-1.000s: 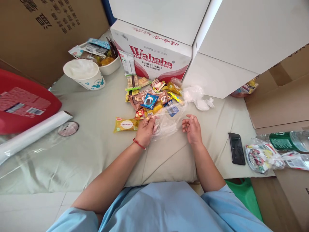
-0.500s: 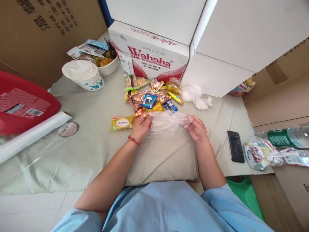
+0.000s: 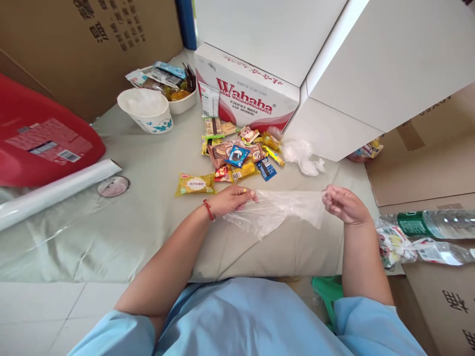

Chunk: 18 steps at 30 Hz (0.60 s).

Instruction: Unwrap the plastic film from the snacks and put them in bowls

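A thin clear plastic bag (image 3: 276,210) is stretched sideways between my two hands, low over the cloth-covered surface. My left hand (image 3: 233,199), with a red cord bracelet at the wrist, pinches the bag's left end. Its right end is gripped in the closed fingers of my right hand (image 3: 345,203). Just beyond my left hand lies a yellow snack packet (image 3: 195,184). Farther back is a pile of wrapped snacks, with a blue packet (image 3: 237,155) on top and a dark blue packet (image 3: 266,168) at its near edge. Crumpled clear plastic (image 3: 303,155) rests right of the pile.
A Wahaha water carton (image 3: 248,94) stands behind the snacks, beside white boxes (image 3: 330,123). At left are a paper tub (image 3: 145,111), a white bowl of packets (image 3: 185,103), a red container (image 3: 48,133) and a white roll (image 3: 59,193). Plastic bottles (image 3: 445,223) lie at right.
My hands have drawn apart, my right hand moving right, and the bunched bag is now pulled out wide. The view has shifted, and the phone at right is no longer visible.
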### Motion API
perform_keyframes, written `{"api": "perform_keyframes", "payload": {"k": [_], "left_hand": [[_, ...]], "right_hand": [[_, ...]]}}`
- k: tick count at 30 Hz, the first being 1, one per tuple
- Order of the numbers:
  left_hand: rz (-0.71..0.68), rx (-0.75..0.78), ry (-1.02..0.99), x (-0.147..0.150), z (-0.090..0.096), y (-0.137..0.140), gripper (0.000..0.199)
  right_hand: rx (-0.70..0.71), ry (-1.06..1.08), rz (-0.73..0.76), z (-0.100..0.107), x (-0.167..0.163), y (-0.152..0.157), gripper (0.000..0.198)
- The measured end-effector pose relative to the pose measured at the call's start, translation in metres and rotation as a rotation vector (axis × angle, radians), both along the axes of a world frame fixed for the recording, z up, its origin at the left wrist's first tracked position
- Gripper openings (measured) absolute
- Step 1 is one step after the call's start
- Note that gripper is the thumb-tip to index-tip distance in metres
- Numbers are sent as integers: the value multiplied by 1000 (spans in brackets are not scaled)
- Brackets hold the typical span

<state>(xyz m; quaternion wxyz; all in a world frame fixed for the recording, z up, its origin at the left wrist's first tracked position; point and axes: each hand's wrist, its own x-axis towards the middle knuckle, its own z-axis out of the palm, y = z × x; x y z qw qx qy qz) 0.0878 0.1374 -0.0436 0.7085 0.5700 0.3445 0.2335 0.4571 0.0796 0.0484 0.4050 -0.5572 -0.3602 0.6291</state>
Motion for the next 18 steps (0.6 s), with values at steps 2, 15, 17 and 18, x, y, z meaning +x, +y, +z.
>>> {"api": "perform_keyframes", "payload": {"k": [2, 15, 17, 18], "left_hand": [[35, -143, -95, 6, 0, -4, 58], [330, -248, 23, 29, 0, -13, 46], [318, -244, 24, 26, -1, -11, 48], [319, -243, 21, 23, -1, -9, 48]], "right_hand": [[136, 67, -190, -3, 0, 7, 36], [-71, 187, -422, -99, -103, 14, 35], [-49, 157, -466, -97, -97, 20, 32], [-47, 143, -474, -94, -91, 21, 31]]}}
